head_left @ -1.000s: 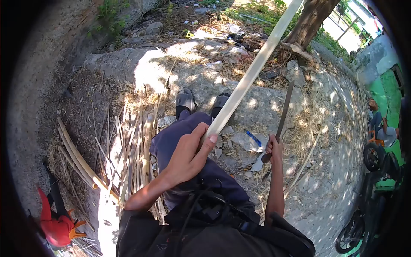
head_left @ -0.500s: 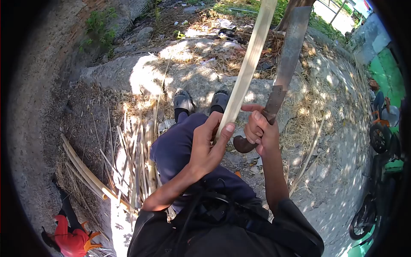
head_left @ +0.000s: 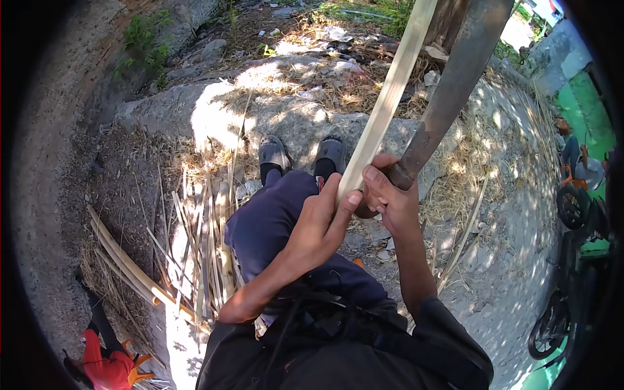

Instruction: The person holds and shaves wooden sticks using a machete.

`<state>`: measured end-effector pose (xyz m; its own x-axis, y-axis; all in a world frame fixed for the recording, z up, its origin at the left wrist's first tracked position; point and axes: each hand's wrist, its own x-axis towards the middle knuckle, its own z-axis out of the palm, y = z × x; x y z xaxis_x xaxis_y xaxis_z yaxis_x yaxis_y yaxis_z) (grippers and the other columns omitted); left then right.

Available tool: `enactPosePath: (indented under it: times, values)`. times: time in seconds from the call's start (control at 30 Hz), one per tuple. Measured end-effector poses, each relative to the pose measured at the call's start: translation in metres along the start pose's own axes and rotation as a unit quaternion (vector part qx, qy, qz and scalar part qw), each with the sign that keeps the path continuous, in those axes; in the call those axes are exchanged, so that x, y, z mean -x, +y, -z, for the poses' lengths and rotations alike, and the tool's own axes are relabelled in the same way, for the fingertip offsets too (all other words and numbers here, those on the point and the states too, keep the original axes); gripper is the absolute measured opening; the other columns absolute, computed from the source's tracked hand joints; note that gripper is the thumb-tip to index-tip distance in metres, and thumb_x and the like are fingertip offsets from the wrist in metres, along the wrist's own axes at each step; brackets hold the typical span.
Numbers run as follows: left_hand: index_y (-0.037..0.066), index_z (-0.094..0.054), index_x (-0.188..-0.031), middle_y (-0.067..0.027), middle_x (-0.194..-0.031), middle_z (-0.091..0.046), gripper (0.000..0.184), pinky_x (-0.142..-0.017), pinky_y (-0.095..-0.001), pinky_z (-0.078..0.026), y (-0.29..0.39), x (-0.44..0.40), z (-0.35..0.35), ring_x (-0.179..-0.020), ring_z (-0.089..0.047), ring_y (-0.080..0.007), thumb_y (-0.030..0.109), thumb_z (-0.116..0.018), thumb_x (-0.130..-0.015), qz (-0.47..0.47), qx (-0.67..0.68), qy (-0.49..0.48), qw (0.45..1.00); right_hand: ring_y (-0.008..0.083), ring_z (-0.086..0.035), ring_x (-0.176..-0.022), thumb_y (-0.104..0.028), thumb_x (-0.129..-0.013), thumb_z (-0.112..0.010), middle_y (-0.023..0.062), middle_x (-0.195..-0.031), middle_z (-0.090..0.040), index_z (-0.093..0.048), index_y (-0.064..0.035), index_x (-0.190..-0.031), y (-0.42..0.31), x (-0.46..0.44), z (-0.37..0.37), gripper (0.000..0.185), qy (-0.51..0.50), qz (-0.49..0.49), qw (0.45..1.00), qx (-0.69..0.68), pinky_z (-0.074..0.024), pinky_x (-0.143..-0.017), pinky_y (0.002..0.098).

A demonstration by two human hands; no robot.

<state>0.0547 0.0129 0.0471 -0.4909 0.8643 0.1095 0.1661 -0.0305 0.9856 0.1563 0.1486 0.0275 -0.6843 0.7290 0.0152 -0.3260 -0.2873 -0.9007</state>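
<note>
My left hand (head_left: 320, 221) is closed round the lower end of a long pale bamboo strip (head_left: 389, 94), thumb lying along its front face. The strip slants up and to the right, past the top of the view. In my right hand (head_left: 393, 198) is the handle of a machete, mostly covered by the fingers. Its broad dark blade (head_left: 448, 91) points up and right, beside the strip and apart from it higher up. Both hands are close together above my lap; the right fingers are at the strip's right edge, and I cannot tell whether they press on it.
Split bamboo strips (head_left: 207, 247) and thicker bamboo poles (head_left: 123, 250) lie on the ground at left. A low stone ledge (head_left: 162, 107) runs beyond my shoes (head_left: 273, 154). A person in red (head_left: 104, 364) is at lower left; another person (head_left: 588, 168) and motorbikes (head_left: 552, 325) are at right.
The machete has tilted further right and come nearer the camera. My right hand has closed in on the strip and left hand. The strip's upper part has shifted slightly right.
</note>
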Motion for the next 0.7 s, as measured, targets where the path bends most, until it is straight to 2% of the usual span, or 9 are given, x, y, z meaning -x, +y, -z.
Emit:
enactPosePath:
  times: [0.03,0.27,0.33,0.37,0.43,0.53,0.57,0.63,0.7]
  values:
    - [-0.002,-0.054,-0.106,-0.0127,-0.065,-0.056,0.027,-0.053,-0.0356,-0.041,0.000,0.000,0.002,-0.055,-0.052,-0.0160,0.024,-0.055,-0.112,0.012,0.001,-0.024,1.000,0.0044,-0.043,-0.043,-0.008,-0.098,-0.075,-0.0020,-0.060,-0.055,-0.067,-0.0004,-0.100,-0.003,0.000,0.002,0.011,0.000,-0.001,1.000,0.001,-0.0320,-0.040,0.0246]
    - [-0.004,-0.054,-0.107,-0.0146,-0.066,-0.059,0.031,-0.052,-0.0376,-0.042,-0.004,0.000,0.002,-0.054,-0.059,-0.0187,0.023,-0.069,-0.105,-0.009,-0.065,-0.030,0.997,0.0041,-0.047,-0.049,-0.013,-0.095,-0.075,-0.0023,-0.058,-0.051,-0.068,-0.0030,-0.089,-0.012,-0.014,0.046,0.014,-0.036,0.064,0.969,0.237,-0.0321,-0.047,0.0252]
    - [-0.005,-0.060,-0.125,-0.0041,-0.067,-0.062,0.039,-0.051,-0.0279,-0.040,-0.002,0.001,0.000,-0.059,-0.054,-0.0051,0.019,-0.077,-0.099,-0.027,-0.044,-0.016,0.999,0.0071,-0.048,-0.049,-0.013,-0.090,-0.077,0.0018,-0.059,-0.052,-0.068,-0.0040,-0.090,-0.014,-0.016,0.056,0.013,-0.096,0.199,0.859,0.461,-0.0350,-0.049,0.0292]
    - [-0.005,-0.060,-0.125,-0.0041,-0.067,-0.062,0.039,-0.051,-0.0279,-0.040,-0.001,0.001,0.002,-0.059,-0.054,-0.0051,0.019,-0.077,-0.099,-0.026,-0.043,-0.016,0.999,0.0071,-0.048,-0.049,-0.013,-0.090,-0.077,0.0018,-0.059,-0.052,-0.068,-0.0040,-0.090,-0.014,-0.016,0.057,0.013,-0.096,0.198,0.859,0.462,-0.0350,-0.049,0.0292]
    - [-0.004,-0.056,-0.109,-0.0173,-0.071,-0.065,0.030,-0.055,-0.0389,-0.049,0.001,0.000,0.007,-0.060,-0.071,-0.0256,0.018,-0.075,-0.099,-0.011,-0.075,-0.033,0.997,0.0167,-0.054,-0.048,-0.013,-0.083,-0.081,0.0068,-0.062,-0.055,-0.069,-0.0047,-0.091,-0.013,-0.012,0.058,0.017,-0.148,0.196,0.839,0.486,-0.0386,-0.051,0.0320]
    - [-0.004,-0.058,-0.116,-0.0174,-0.073,-0.066,0.034,-0.057,-0.0395,-0.050,0.000,0.001,0.007,-0.060,-0.070,-0.0274,0.018,-0.076,-0.098,0.001,-0.073,-0.025,0.997,0.0200,-0.051,-0.049,-0.010,-0.080,-0.080,0.0055,-0.060,-0.053,-0.062,-0.0058,-0.079,-0.004,-0.011,0.057,0.018,-0.142,0.263,0.817,0.492,-0.0349,-0.053,0.0325]
    - [-0.004,-0.058,-0.116,-0.0174,-0.073,-0.066,0.034,-0.057,-0.0395,-0.050,-0.003,0.003,0.007,-0.060,-0.070,-0.0274,0.018,-0.076,-0.098,0.000,-0.073,-0.024,0.997,0.0200,-0.051,-0.049,-0.010,-0.080,-0.080,0.0055,-0.060,-0.053,-0.062,-0.0058,-0.079,-0.006,-0.012,0.056,0.018,-0.142,0.264,0.817,0.492,-0.0349,-0.053,0.0325]
    - [-0.001,-0.065,-0.127,-0.0078,-0.074,-0.067,0.040,-0.057,-0.0307,-0.045,-0.011,0.004,0.004,-0.063,-0.059,-0.0102,0.020,-0.080,-0.096,-0.035,-0.077,0.000,0.996,0.0256,-0.056,-0.051,-0.008,-0.073,-0.080,0.0077,-0.063,-0.055,-0.063,-0.0064,-0.082,-0.010,-0.015,0.054,0.020,-0.160,0.268,0.818,0.483,-0.0397,-0.054,0.0332]
    - [0.000,-0.068,-0.124,-0.0090,-0.079,-0.068,0.037,-0.060,-0.0322,-0.046,-0.013,0.003,0.003,-0.067,-0.061,-0.0113,0.021,-0.080,-0.096,-0.088,-0.087,0.017,0.992,0.0274,-0.057,-0.052,-0.009,-0.068,-0.079,0.0082,-0.064,-0.055,-0.063,-0.0066,-0.083,-0.011,-0.016,0.054,0.022,-0.169,0.271,0.811,0.491,-0.0416,-0.054,0.0337]
